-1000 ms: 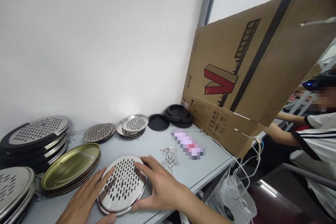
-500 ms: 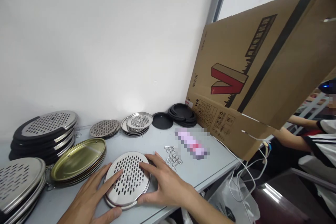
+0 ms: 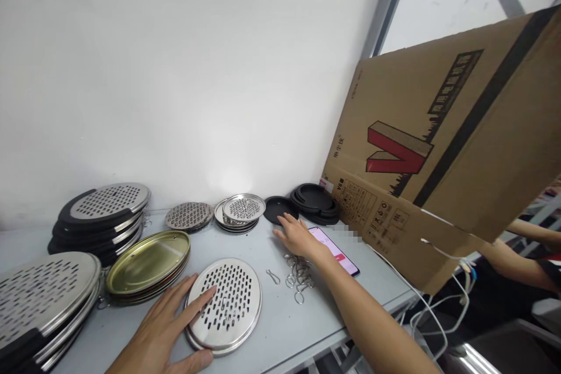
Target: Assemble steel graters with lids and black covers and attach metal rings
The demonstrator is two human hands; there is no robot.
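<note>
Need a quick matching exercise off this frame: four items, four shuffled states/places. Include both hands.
Column 1
1. Left hand
2. Gold plate
3. Right hand
4. Cardboard

Column 2
A. Printed with a large red V
B. Stretched out near the flat black disc
C. Fingers on the perforated disc at the front of the table
D. Topmost in a low stack

Right pairs: 1-C, 2-D, 3-B, 4-A
</note>
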